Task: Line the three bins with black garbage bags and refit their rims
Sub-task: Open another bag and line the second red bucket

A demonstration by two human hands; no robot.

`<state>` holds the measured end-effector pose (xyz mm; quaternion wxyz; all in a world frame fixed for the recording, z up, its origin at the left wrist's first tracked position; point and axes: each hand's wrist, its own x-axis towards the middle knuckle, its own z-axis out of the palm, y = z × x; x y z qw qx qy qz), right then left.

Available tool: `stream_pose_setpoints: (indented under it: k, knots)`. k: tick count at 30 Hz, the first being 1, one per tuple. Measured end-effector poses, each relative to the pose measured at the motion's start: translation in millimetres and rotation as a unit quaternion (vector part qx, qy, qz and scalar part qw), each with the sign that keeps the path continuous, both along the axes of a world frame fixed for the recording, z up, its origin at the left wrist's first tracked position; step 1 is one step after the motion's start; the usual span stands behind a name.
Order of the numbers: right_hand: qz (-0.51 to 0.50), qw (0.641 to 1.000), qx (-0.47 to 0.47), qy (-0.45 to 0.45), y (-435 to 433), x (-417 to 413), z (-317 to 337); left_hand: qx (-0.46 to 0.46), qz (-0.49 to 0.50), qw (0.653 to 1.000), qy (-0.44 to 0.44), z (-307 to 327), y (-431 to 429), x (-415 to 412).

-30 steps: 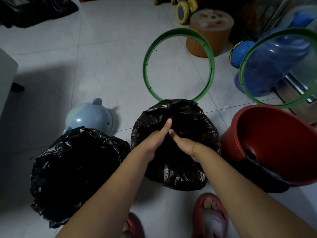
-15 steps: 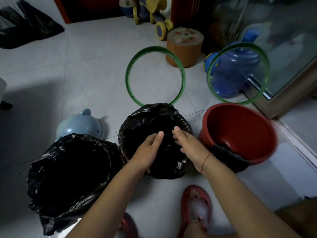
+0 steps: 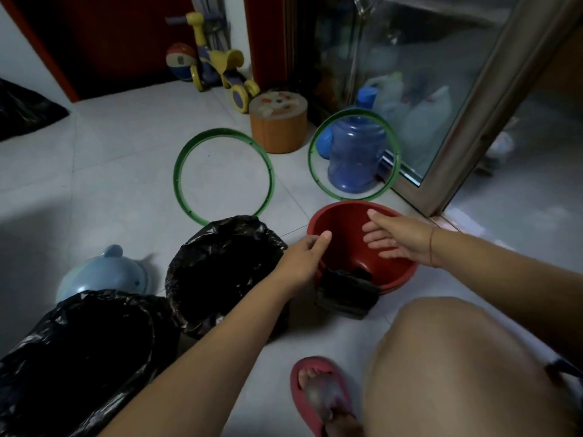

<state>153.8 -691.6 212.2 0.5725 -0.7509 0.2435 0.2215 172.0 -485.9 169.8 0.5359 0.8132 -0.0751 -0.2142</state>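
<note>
Head view: the left hand (image 3: 303,257) grips the near-left edge of the unlined red bin (image 3: 347,222), thumb hooked over it. The right hand (image 3: 397,241) hovers over the bin's mouth with fingers spread and straight. A folded black bag (image 3: 347,294) lies on the floor (image 3: 110,184) against the bin. The middle bin (image 3: 220,247) and left bin (image 3: 94,310) wear black bags. One green rim (image 3: 176,181) lies flat; a second rim (image 3: 353,111) leans on a blue water bottle (image 3: 356,152).

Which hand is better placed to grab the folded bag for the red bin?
Left, probably. The left hand sits by the rim of the red bin, just beside the folded bag; the right hand hovers open over the bin's mouth, farther from it.
</note>
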Motion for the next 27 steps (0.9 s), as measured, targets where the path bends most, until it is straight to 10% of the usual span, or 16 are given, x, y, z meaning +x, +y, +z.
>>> stream_pose_setpoints:
  k: [8, 19, 27]
  knots:
    - [-0.077, 0.994, 0.058, 0.060, 0.9, -0.3, -66.1, 0.133, -0.104, 0.985, -0.037, -4.5, -29.9, 42.4]
    - [-0.218, 0.947, 0.180, 0.151, -2.6, 36.0, -120.0, 0.112, -0.095, 0.964, 0.221, -47.1, -93.0, 71.9]
    - [-0.327, 0.926, 0.155, -0.108, -2.8, 35.4, -116.4, 0.041, -0.011, 0.945, 0.326, -64.7, -111.6, 78.7]
